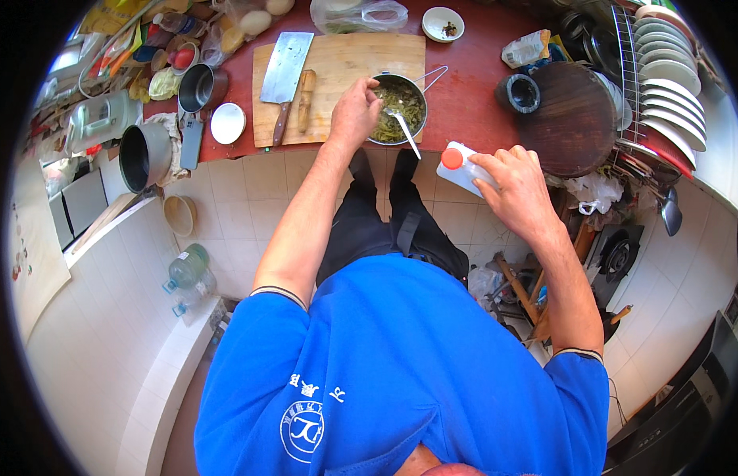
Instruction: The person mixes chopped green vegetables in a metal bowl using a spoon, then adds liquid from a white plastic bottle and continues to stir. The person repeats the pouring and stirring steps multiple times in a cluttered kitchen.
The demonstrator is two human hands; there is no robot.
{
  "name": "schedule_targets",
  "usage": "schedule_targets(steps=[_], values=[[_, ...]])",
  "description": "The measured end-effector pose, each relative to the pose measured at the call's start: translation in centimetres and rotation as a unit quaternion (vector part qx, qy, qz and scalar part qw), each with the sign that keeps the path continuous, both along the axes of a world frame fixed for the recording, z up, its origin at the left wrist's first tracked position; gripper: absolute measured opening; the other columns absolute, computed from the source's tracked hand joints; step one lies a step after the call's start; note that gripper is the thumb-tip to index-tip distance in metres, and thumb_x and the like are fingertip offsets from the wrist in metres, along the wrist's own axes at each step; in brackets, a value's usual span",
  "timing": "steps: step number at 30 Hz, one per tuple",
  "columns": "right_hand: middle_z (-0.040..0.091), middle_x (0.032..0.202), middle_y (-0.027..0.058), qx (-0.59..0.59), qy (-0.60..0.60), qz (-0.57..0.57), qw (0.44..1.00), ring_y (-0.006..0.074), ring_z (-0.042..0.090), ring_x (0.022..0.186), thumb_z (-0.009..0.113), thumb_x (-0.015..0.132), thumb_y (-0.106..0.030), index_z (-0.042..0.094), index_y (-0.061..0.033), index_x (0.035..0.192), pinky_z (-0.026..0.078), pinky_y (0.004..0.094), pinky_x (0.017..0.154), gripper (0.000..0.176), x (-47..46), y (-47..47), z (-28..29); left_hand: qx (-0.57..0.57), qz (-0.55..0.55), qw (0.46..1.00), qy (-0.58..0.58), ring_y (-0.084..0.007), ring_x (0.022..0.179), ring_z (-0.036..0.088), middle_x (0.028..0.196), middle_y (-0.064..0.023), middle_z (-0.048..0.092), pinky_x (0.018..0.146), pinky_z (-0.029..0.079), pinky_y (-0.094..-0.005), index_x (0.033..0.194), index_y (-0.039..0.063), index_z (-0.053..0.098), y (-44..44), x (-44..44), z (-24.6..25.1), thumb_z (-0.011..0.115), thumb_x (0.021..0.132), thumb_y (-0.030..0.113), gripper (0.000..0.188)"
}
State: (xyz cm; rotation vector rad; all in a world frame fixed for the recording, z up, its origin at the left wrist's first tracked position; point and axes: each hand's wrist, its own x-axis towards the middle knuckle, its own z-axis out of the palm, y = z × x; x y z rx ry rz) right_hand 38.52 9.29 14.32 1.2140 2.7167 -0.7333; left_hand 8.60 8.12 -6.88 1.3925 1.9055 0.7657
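Shredded green vegetables (394,101) fill a metal pot (426,113) with a wire handle, which stands at the front edge of the counter and partly over the cutting board. A white spoon (408,134) leans in it, its handle over the near rim. My left hand (356,113) is at the pot's left rim, fingertips bunched above the vegetables; whether they pinch anything is hidden. My right hand (515,184) grips a white plastic bottle (461,169) with an orange cap, tilted in front of the counter, right of the pot.
On the wooden cutting board (369,50) lie a cleaver (287,66) and a wooden-handled tool (307,98). A white bowl (443,24) stands behind the pot. To the right are a stone mortar (519,94), a round wooden board (568,119) and racked plates (669,77). A phone (191,143) lies at left.
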Motion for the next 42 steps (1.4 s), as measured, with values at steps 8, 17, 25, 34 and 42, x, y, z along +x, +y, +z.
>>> schedule_targets(steps=[8,17,25,34,42], values=[[0.068,0.094,0.0086,0.003,0.008,-0.008,1.0,0.0289,0.059,0.096,0.08,0.087,-0.015,0.074,-0.0104,0.121,0.043,0.0436,0.09,0.035,0.1,-0.1,-0.1,0.032,0.015,0.994,-0.1,-0.0255,0.096,0.071,0.097,-0.0087,0.073,0.087,0.057,-0.0388,0.13,0.005,0.065,-0.7,0.8,4.4,0.073,0.094,0.01,0.037],[0.068,0.09,0.0081,0.047,0.016,0.033,0.998,0.0291,0.06,0.092,0.081,0.085,-0.018,0.075,-0.0111,0.117,0.044,0.0435,0.087,0.033,-1.7,0.6,0.2,0.1,-0.227,0.959,-0.137,-0.0303,0.103,0.066,0.108,-0.014,0.063,0.093,0.055,-0.0412,0.139,0.012,0.065,-3.9,5.7,13.9,0.079,0.092,0.019,0.049],[0.068,0.087,0.0076,0.057,0.027,0.041,0.997,0.0286,0.061,0.089,0.08,0.085,-0.019,0.076,-0.0111,0.113,0.044,0.0439,0.084,0.029,-2.9,0.5,0.0,0.057,-0.165,0.981,-0.084,-0.0347,0.102,0.066,0.109,-0.0154,0.063,0.088,0.056,-0.0445,0.123,0.005,0.068,-4.6,5.8,13.8,0.082,0.09,0.028,0.043],[0.07,0.089,0.0089,0.063,0.007,0.048,0.997,0.0295,0.062,0.09,0.079,0.086,-0.019,0.076,-0.0113,0.112,0.044,0.0442,0.084,0.028,-3.5,0.7,0.0,0.087,-0.186,0.973,-0.108,-0.0328,0.097,0.069,0.108,-0.0152,0.065,0.084,0.057,-0.0443,0.127,0.005,0.063,-5.5,4.7,13.0,0.081,0.092,0.024,0.044],[0.069,0.089,0.0093,0.045,-0.011,0.042,0.998,0.028,0.06,0.091,0.079,0.089,-0.02,0.076,-0.0095,0.117,0.044,0.0426,0.086,0.03,-3.4,0.7,0.2,0.074,-0.192,0.97,-0.131,-0.0327,0.101,0.07,0.109,-0.0152,0.065,0.086,0.057,-0.0434,0.126,0.007,0.062,-5.1,4.8,13.2,0.081,0.092,0.02,0.042]])
